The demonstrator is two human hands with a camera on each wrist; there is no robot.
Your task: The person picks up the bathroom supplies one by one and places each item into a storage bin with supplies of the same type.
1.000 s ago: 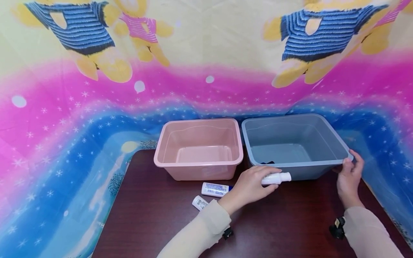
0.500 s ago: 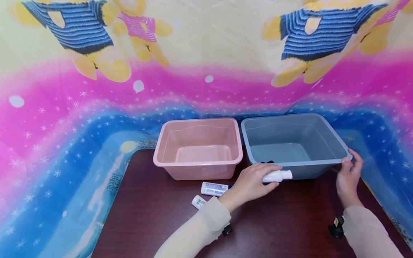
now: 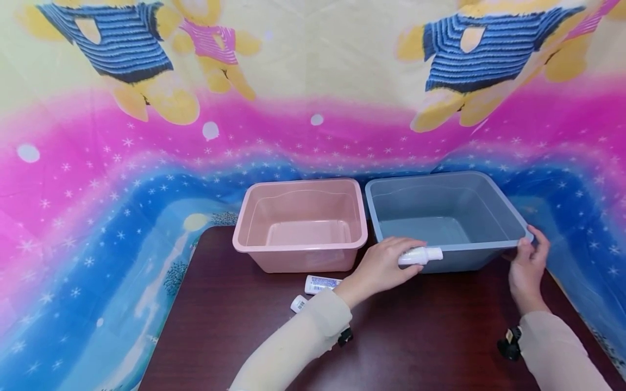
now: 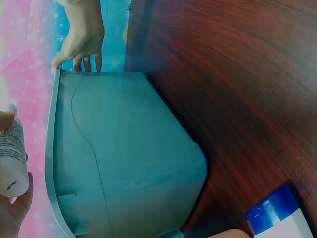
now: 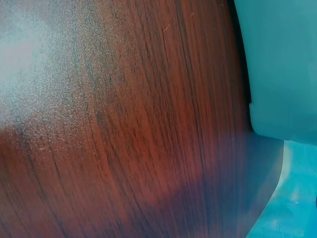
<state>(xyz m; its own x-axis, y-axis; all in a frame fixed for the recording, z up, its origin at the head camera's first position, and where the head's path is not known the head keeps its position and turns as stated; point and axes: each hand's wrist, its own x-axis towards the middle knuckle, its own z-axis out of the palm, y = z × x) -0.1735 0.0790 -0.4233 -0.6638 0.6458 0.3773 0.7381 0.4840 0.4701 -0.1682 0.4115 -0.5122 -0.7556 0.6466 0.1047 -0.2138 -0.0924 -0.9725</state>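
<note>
So the left hand has a white bottle pinched between thumb and fingers, lying roughly sideways with its narrow white top pointing right. That puts the bottle up by the front rim of the gray bin. The right hand is hooked round that bin's near right corner, thumb on the front of the rim and fingers round the outside.

The left wrist cam is handy: you get the dark print on the bottle, a gap between it and the bin's rim, and a blue cap on a white container down in front of the bin. From the head view, you get two white containers on the table, in front and to the left of the gray bin: a printed one and a smaller-looking one, both partly behind the left arm. The pink bin sits just left of the gray one. Right wrist cam is basically wood grain plus the gray bin's bottom corner.

Pose-wise, the left forearm slants in from front-left of the gray bin, back of the hand up. The right one comes in from front-right, hand angled up to the corner.
</note>
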